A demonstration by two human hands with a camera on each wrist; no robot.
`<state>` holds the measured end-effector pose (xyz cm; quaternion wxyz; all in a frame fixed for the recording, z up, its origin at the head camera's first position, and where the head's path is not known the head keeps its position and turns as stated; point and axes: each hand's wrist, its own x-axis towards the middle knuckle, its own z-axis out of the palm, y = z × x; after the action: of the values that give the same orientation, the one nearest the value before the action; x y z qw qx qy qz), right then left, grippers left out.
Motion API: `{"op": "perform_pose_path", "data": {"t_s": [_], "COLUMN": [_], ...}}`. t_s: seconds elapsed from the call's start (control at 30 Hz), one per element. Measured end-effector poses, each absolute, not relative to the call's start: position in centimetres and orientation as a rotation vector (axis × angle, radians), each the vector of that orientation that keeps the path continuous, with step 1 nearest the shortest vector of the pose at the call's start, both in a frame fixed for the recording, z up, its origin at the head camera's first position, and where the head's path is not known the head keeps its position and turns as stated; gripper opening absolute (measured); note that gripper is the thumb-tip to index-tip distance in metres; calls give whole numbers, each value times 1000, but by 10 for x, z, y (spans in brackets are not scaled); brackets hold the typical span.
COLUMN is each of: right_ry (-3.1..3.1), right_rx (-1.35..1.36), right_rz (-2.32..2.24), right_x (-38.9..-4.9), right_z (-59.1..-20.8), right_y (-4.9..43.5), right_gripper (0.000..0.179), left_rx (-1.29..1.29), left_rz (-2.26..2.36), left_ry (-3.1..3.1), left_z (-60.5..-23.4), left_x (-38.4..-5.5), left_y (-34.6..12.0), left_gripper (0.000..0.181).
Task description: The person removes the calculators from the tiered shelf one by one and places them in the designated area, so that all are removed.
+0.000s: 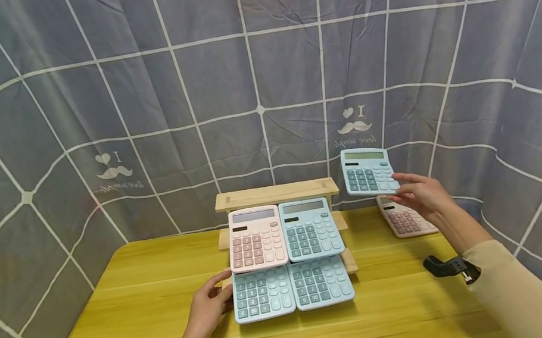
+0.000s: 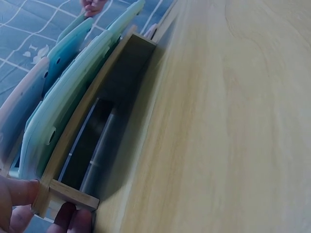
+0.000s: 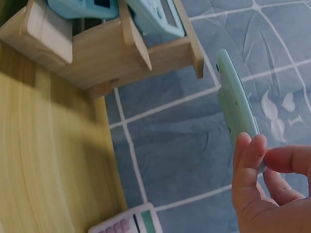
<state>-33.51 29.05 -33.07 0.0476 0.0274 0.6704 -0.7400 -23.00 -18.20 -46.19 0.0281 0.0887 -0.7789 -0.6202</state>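
Note:
Up at the right, my right hand pinches a blue calculator by its lower right corner, keys facing me. In the right wrist view that calculator shows edge-on between thumb and fingers. My left hand grips the left end of a stepped wooden rack, thumb on one side of the wood and fingers below. Propped on the rack's upper step are a pink calculator and a blue calculator. Two more blue calculators lean on the lower step, their tops hidden behind the upper pair.
A second pink calculator lies on the yellow wood-grain table at the right, partly hidden behind the right hand and held calculator. A grey curtain with white grid lines hangs behind and along both sides.

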Motion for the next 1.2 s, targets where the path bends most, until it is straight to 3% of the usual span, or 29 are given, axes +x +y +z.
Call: {"op": "perform_pose_path", "data": {"t_s": [1.2], "right_ry": [2041], "right_rx": [167], "right_rz": [-2202], "right_x": [-349], "right_z": [-412], "right_y": [305], "right_gripper": [65], "left_rx": [266], "left_rz": [-1915], "left_ry": [-2399], "left_z": [-462], "left_x": [-231], "left_y": [-181], "left_gripper": [38]}}
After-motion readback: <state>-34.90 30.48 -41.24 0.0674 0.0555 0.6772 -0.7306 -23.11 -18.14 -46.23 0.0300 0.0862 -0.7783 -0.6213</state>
